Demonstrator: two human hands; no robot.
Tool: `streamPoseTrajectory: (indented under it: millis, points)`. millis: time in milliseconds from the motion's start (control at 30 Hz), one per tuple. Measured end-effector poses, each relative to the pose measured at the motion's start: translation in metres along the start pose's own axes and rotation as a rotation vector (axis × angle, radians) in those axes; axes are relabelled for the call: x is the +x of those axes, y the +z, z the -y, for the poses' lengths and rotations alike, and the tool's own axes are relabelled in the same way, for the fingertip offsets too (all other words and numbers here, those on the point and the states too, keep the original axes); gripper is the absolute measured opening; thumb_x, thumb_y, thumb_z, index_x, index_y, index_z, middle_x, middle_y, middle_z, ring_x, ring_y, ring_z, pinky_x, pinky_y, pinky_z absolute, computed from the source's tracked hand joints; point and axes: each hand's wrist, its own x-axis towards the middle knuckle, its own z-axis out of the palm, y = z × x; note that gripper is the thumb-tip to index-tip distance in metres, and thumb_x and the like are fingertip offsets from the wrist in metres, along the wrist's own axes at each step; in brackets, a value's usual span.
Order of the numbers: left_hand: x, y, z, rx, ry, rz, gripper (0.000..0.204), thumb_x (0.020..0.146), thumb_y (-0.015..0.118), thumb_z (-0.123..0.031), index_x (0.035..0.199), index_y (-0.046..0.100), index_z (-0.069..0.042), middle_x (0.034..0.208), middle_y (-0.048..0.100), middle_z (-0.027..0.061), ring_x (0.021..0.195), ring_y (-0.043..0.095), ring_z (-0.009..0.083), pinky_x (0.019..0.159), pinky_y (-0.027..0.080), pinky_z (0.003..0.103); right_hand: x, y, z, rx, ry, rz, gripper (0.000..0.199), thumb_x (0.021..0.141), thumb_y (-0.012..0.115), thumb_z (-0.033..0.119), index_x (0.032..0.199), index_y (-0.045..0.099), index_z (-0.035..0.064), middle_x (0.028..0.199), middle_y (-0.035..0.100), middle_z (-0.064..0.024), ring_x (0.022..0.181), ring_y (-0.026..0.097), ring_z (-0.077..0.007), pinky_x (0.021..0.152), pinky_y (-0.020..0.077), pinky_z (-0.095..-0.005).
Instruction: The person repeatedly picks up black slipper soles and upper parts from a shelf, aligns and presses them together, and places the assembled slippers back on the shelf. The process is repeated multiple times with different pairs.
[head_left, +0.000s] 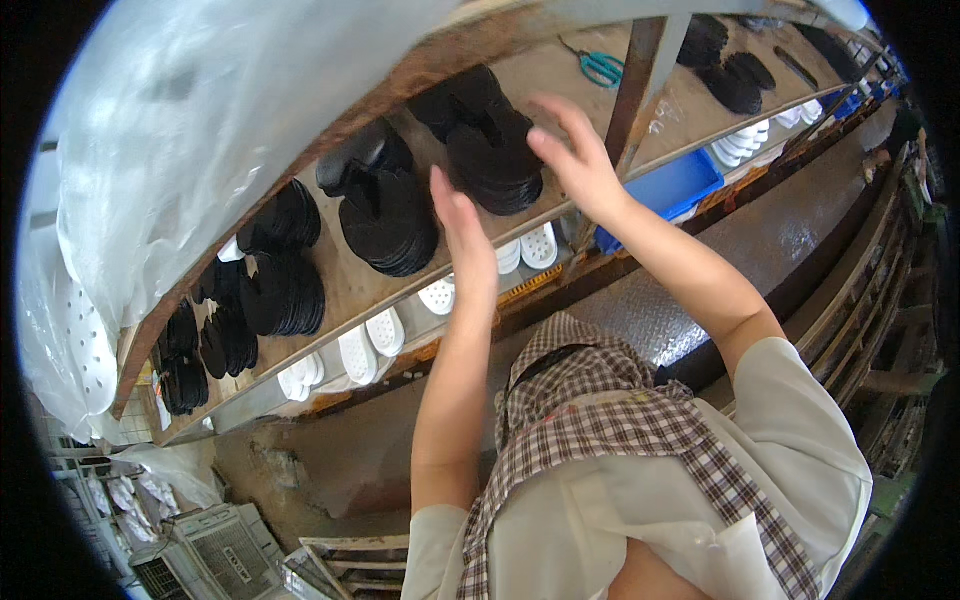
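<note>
Left hand: the left hand (pixel 468 235) is flat and unclenched, thumb and fingers pointing up the shelf; we see nothing gripped. A little blurred.
Right hand: the right hand (pixel 582 165) has its fingers spread and the palm turned inward; nothing looks grasped.
Black stack between hands: the stack of black sole-shaped sheets (pixel 495 165) sits on the upper wooden shelf (pixel 345 292), right of the left hand and left of the right thumb. The right thumb is at its edge; we can't tell contact from a tiny gap, same on the left side.
Why hands flank it: we judge that facing palms suit squaring or steadying a loose pile from both sides.
Neighbour stack: another black stack (pixel 390 225) is just left of the left hand.
Row of piles: more black piles (pixel 285 292) run leftward; we'd guess separate piles keep batches apart and within reach.
Lower level: white perforated soles (pixel 385 332) lie beneath, probably kept there to free the upper boards.
Teal-handled scissors: the scissors (pixel 601 69) lie beyond the right hand, apart from it, likely parked clear of the piles.
Blue tray: the tray (pixel 680 186) is below the shelf, under the right forearm's side.
</note>
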Motion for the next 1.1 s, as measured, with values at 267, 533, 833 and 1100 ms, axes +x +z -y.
streamPoseTrajectory:
  millis: [267,533,833,1100]
  points:
    - [0.029,0.03,0.003,-0.237,-0.105,-0.031,0.073,0.096,0.037,-0.056,0.149,0.018,-0.009,0.153,0.021,0.0122,0.139,0.024,0.0255,0.114,0.018,0.039,-0.008,0.042,-0.028,0.681,0.366,-0.051,0.067,0.099,0.039,0.045,0.148,0.02,0.0035,0.152,0.024,-0.0147,0.14,0.022,-0.0235,0.114,0.0161,-0.0334]
    - [0.027,0.03,0.003,-0.356,-0.181,-0.07,0.069,0.097,0.038,-0.053,0.149,0.017,-0.014,0.155,0.015,0.0101,0.14,0.022,0.0272,0.115,0.014,0.043,-0.009,0.037,-0.041,0.479,0.276,-0.223,0.079,0.096,0.044,0.049,0.146,0.015,-0.0057,0.149,0.025,-0.0272,0.139,0.026,-0.0308,0.114,0.0198,-0.0362]
    - [-0.131,0.045,0.033,0.111,0.149,0.487,0.058,0.087,0.051,-0.003,0.137,0.022,0.005,0.142,0.029,0.0241,0.133,0.031,0.0348,0.11,0.027,0.048,-0.186,-0.054,-0.038,0.289,0.339,-0.189,0.02,0.092,0.06,0.019,0.094,0.063,-0.0002,0.095,0.062,-0.0104,0.091,0.058,-0.0198,0.081,0.0464,-0.0329]
    - [-0.105,0.167,0.026,0.066,0.218,0.76,0.058,0.085,0.056,0.002,0.135,0.027,0.004,0.137,0.036,0.0203,0.123,0.042,0.0302,0.102,0.036,0.042,-0.253,-0.18,-0.064,0.412,0.693,-0.552,0.013,0.093,0.057,0.011,0.09,0.063,0.0003,0.089,0.065,-0.0041,0.086,0.06,-0.012,0.08,0.0483,-0.0272]
